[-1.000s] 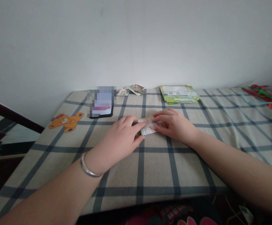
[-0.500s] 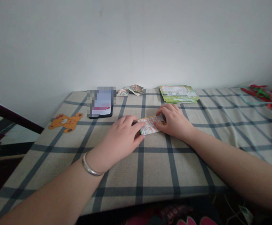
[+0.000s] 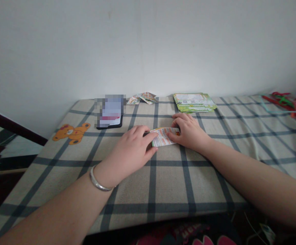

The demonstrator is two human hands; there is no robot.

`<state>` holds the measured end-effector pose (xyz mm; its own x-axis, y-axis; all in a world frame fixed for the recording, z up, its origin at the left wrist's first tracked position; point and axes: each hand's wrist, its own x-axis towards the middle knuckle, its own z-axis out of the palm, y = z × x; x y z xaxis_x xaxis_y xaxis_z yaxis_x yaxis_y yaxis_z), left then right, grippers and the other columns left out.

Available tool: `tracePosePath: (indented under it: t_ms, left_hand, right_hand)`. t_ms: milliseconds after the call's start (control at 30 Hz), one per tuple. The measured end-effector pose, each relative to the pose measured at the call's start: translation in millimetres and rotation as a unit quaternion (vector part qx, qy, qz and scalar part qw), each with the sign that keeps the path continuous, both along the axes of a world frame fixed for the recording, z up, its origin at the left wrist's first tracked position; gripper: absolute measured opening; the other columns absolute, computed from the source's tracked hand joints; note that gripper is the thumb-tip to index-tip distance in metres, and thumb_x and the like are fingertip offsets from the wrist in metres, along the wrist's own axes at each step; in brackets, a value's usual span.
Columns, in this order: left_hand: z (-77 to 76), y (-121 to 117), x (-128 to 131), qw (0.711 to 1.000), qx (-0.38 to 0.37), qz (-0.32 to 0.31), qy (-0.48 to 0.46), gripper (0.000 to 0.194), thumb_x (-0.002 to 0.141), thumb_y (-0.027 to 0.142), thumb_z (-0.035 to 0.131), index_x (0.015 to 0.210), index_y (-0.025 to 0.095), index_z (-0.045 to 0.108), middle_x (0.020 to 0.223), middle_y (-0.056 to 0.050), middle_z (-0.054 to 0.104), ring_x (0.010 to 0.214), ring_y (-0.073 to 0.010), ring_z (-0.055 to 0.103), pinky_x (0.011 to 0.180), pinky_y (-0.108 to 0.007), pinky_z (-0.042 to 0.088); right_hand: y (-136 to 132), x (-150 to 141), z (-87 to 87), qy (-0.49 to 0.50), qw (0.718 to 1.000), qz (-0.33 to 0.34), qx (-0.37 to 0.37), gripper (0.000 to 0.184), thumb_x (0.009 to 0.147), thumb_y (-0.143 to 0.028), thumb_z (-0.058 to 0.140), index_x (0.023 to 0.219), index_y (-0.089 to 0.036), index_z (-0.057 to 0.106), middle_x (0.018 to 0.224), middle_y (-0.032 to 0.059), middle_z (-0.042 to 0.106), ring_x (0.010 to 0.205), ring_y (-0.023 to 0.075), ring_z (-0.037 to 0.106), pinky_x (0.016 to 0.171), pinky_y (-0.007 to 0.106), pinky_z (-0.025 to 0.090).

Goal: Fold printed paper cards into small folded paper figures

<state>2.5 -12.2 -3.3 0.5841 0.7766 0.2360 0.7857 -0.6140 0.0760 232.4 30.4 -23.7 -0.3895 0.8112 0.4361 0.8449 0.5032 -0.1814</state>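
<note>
A small folded paper leaflet [image 3: 164, 135] with orange and grey print lies between my two hands, low over the checked tablecloth. My left hand [image 3: 135, 144], with a silver bangle [image 3: 98, 180] at its wrist, grips the leaflet's left end between thumb and fingers. At the other end, my right hand [image 3: 188, 131] has its thumb pressed on the printed face and its fingers curled behind. Both hands partly cover the leaflet's ends.
Near the wall lie a phone [image 3: 111, 112] with a blurred screen, some folded printed papers [image 3: 144, 98] and a stack of green-edged leaflets [image 3: 194, 102]. Coloured ribbons [image 3: 291, 105] are heaped at the far right. A bear picture [image 3: 72, 133] is on the cloth at left.
My right hand's fingers have shifted slightly along the leaflet's right end, and the paper's angle has changed a little. My left hand stays in place.
</note>
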Motion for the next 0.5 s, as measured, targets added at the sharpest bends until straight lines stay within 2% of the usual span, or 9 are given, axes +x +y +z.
tracePosePath:
  t_ms: [100,233,367,500]
  left_hand:
    - [0.7,-0.4,-0.3,1.000,0.002,-0.002,0.001,0.038,0.089,0.033,0.057,0.125,0.021,0.056,0.120,-0.010,0.054,0.113,-0.0273,0.050,0.099,-0.046,0.043]
    - [2.9,-1.2,-0.1,1.000,-0.004,0.002,0.008,0.039,0.090,0.034,0.056,0.127,0.021,0.055,0.120,-0.010,0.054,0.113,-0.0272,0.050,0.099,-0.045,0.044]
    - [2.0,-0.5,0.1,1.000,-0.006,0.001,0.003,0.040,0.089,0.036,0.057,0.126,0.020,0.055,0.122,-0.009,0.055,0.115,-0.0275,0.050,0.100,-0.045,0.042]
    - [-3.3,2.5,-0.7,1.000,0.009,-0.020,-0.011,0.044,0.090,0.038,0.056,0.127,0.016,0.052,0.132,-0.009,0.054,0.123,-0.0276,0.045,0.108,-0.045,0.036]
  right_hand:
    - [0.2,1.2,1.3,0.016,0.999,0.029,-0.012,0.022,0.081,-0.040,0.064,0.073,-0.019,0.061,0.118,0.0143,0.060,0.110,0.0297,0.056,0.094,0.049,0.043]
    - [-3.1,0.7,5.2,0.040,0.996,0.073,-0.031,0.020,0.080,-0.034,0.067,0.070,-0.019,0.059,0.114,0.0128,0.064,0.107,0.0258,0.058,0.094,0.044,0.045]
    - [-6.7,-0.7,8.0,0.041,0.995,0.083,-0.042,0.019,0.080,-0.032,0.067,0.069,-0.019,0.059,0.113,0.0119,0.065,0.106,0.0247,0.059,0.094,0.042,0.046]
    - [-6.2,-0.8,7.7,0.050,0.994,0.083,-0.049,0.020,0.081,-0.032,0.067,0.068,-0.019,0.060,0.112,0.0108,0.066,0.104,0.0234,0.060,0.094,0.041,0.045]
